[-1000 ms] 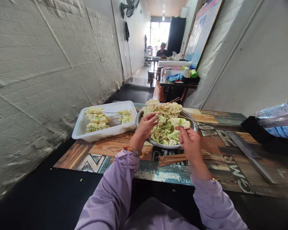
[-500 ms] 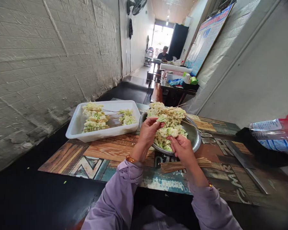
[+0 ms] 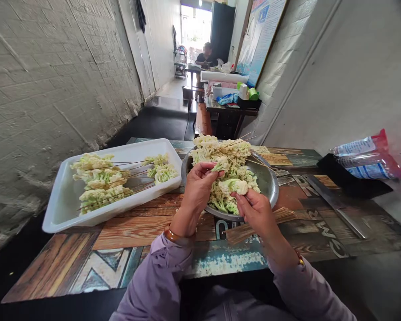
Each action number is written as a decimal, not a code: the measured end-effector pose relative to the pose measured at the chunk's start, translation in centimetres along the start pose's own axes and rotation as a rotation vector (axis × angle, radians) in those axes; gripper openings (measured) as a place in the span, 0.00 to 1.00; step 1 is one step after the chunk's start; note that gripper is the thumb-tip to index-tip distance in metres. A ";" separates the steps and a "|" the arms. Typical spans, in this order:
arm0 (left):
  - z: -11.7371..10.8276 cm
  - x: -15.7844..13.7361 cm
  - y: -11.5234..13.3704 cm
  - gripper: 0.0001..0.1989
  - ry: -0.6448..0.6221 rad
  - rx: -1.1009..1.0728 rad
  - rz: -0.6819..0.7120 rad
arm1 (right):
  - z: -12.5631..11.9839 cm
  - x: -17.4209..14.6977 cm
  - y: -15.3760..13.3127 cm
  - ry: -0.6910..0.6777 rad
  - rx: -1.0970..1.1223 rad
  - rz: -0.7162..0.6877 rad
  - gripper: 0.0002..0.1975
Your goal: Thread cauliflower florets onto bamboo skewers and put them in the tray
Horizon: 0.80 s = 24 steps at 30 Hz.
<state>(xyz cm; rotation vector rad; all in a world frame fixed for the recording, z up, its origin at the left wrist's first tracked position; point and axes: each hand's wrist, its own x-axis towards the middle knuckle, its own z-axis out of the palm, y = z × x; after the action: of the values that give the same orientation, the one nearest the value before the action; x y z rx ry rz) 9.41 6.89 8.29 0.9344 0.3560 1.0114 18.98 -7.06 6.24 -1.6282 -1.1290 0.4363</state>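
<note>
Left hand [image 3: 199, 183] pinches one cauliflower floret [image 3: 221, 164], right hand [image 3: 258, 210] pinches a second floret [image 3: 235, 186], both above the metal bowl [image 3: 272, 192]; creamy, bumpy heads, pale green stalks. Wrists come in from the bowl's near side, forearms angled inward, thumbs against fingers. Desk [image 3: 130, 232] print: big N or Z near-left of bowl, R and G to its right; plastic packs [image 3: 362, 156] far right of bowl, labels unreadable.
</note>
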 end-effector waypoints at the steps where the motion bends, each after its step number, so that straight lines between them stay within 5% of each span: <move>1: -0.2 -0.2 0.0 0.13 -0.007 -0.013 -0.015 | 0.1 -0.1 -0.1 -0.008 -0.012 -0.001 0.18; 24: -0.6 -1.0 -0.2 0.09 -0.061 0.084 0.088 | 0.5 -0.1 -0.9 0.029 -0.241 -0.084 0.18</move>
<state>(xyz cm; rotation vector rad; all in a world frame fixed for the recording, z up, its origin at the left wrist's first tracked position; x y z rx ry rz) 8.59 6.31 7.60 1.0618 0.3103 1.0520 18.18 -6.85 6.82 -1.7806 -1.2611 0.2278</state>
